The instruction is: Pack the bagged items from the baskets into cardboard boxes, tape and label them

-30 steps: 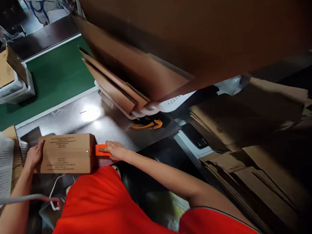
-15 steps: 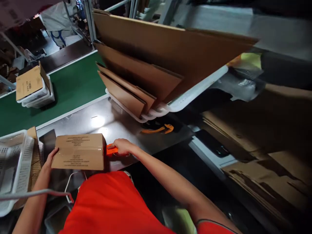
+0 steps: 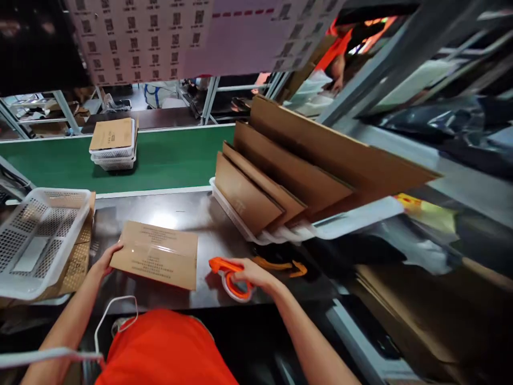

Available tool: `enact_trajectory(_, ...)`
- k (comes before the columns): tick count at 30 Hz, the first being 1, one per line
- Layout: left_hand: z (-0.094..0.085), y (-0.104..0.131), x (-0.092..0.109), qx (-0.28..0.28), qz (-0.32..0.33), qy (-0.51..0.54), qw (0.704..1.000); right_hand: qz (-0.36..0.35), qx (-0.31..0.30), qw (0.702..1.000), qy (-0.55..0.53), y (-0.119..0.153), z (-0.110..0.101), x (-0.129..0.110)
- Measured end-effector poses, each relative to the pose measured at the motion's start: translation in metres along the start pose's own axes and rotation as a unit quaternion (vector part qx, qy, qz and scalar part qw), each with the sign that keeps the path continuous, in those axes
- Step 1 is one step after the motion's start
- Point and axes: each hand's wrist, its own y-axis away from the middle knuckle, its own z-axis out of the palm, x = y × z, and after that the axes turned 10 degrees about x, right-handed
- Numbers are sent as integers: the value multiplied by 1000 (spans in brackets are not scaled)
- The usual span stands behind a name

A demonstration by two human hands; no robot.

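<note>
A closed cardboard box [image 3: 156,254] with printed text and a strip of clear tape along its top lies on the metal worktop [image 3: 176,208]. My left hand [image 3: 107,259] grips the box at its left end, thumb on top; the other fingers are partly hidden. To the right of the box, my right hand [image 3: 250,272] is wrapped around an orange tape dispenser [image 3: 228,275] with a roll of tape in it. The dispenser is apart from the box, just above the worktop. An orange-yellow tool [image 3: 276,266] lies beyond my right wrist.
A white plastic basket [image 3: 44,240] stands at the left. Flat cardboard sheets [image 3: 256,198] lean upright in a white rack at the right. Behind runs a green conveyor [image 3: 172,155] bearing stacked baskets [image 3: 114,147]. Sheets of printed codes [image 3: 160,37] hang overhead. Another person's arm [image 3: 337,72] shows at the back.
My right hand has drawn the tape dispenser away from the box's right end, to the right. My left hand still holds the box, which has turned slightly. The camera view has swung.
</note>
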Motion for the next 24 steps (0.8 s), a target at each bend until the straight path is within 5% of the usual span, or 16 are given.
enact_trajectory(2, 1, 8, -31, 8, 25, 20, 999, 35, 180, 979, -88, 26, -1, 14)
enact_trajectory(4, 15, 18, -64, 13, 74, 42, 996, 55, 353, 916, -182, 48, 9, 18)
enact_trajectory(6, 38, 29, -89, 23, 132, 24, 991, 32, 453, 855, -250, 64, 26, 7)
enact_trajectory(8, 62, 40, -99, 69, 219, -43, 972, -27, 483, 831, -274, 74, 47, -17)
enact_trajectory(10, 80, 51, -93, 98, 327, -112, 933, -100, 472, 843, -238, 81, 67, -46)
enact_trajectory(12, 95, 63, -73, 38, 356, -142, 923, -180, 448, 860, -166, 85, 82, -73)
enact_trajectory(15, 117, 78, -40, -181, 143, -120, 966, -281, 411, 866, -46, 90, 101, -97)
enact_trajectory(17, 130, 86, -24, -286, -16, -91, 954, -316, 402, 859, 2, 92, 110, -101)
enact_trajectory(19, 142, 91, -17, -309, -73, -79, 945, -331, 405, 852, 29, 93, 119, -99)
enact_trajectory(24, 156, 89, -13, -268, -86, -123, 951, -315, 402, 855, 88, 99, 133, -88)
